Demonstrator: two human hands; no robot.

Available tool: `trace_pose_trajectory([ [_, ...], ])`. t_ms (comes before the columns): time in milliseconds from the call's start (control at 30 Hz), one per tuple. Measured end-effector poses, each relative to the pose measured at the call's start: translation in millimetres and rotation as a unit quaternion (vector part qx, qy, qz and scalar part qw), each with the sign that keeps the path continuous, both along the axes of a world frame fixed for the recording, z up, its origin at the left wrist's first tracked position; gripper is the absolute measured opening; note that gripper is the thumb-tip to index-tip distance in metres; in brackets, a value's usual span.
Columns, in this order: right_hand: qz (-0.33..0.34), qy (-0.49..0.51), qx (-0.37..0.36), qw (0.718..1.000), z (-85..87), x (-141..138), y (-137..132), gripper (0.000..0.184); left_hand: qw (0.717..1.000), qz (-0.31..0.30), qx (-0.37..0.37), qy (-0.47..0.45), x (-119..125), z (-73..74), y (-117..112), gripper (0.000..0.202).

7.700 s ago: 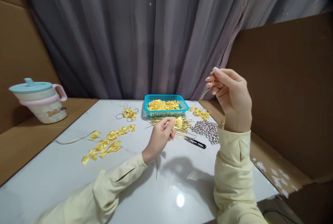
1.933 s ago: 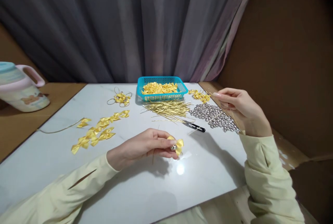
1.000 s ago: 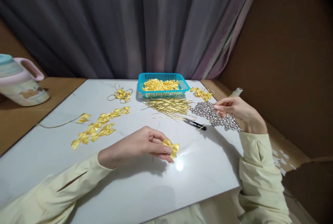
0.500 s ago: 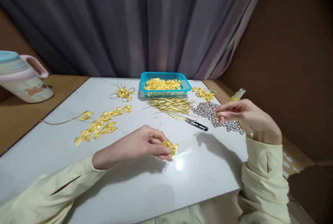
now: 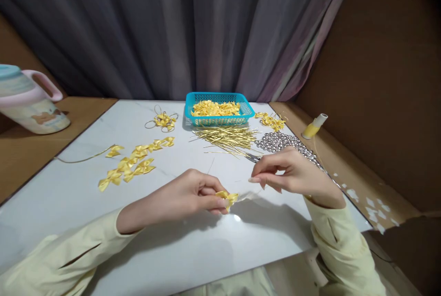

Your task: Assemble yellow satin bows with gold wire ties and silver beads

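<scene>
My left hand [image 5: 196, 195] is closed around a yellow ribbon bow [image 5: 232, 198], pinching it between thumb and fingers above the table's middle. To its right, my right hand [image 5: 292, 172] has thumb and forefinger pressed together. A faint, thin thread [image 5: 248, 196] runs from the bow toward those fingertips. Beyond the right hand lies a pile of silver beads [image 5: 279, 141]. Small metal snips [image 5: 253, 158] lie partly hidden behind the right hand's fingers. Several yellow bows [image 5: 139, 151] lie in rows left of my left hand.
A blue basket [image 5: 217, 121] of yellow bows stands at the back, with gold wire ties [image 5: 227, 137] before it. Bow-and-cord bundles [image 5: 164, 121] lie left of it. A yellow thread spool [image 5: 313, 128] stands right, a lidded mug [image 5: 37, 108] far left.
My right hand has moved left and down from above the beads, closer to the bow, and now covers most of the snips. My left hand still holds the bow, nearly unmoved.
</scene>
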State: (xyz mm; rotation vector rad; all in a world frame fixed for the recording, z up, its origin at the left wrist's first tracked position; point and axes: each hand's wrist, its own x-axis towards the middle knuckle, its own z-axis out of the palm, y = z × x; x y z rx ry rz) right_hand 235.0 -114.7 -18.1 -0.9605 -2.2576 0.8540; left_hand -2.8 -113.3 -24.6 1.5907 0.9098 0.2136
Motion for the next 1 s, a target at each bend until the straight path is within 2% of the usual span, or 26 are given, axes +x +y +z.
trace_pose_trajectory([
  [133, 0.058, -0.029, 0.077, 0.995, -2.0, -5.2, 0.5, 0.014, 1.000, -0.005, 0.022, 0.015, 0.3, 0.8, -1.0, 0.019],
  [267, 0.098, -0.033, 0.098, 0.990, -4.0, -7.9, 1.5, 0.014, 0.998, -0.006, 0.048, 0.026, 1.1, 2.3, -2.6, 0.016],
  [1000, 0.053, -0.036, 0.176, 0.982, -15.9, -17.5, -8.5, 0.020, 0.994, -0.005, 0.095, 0.052, -0.4, 2.6, -4.7, 0.019],
])
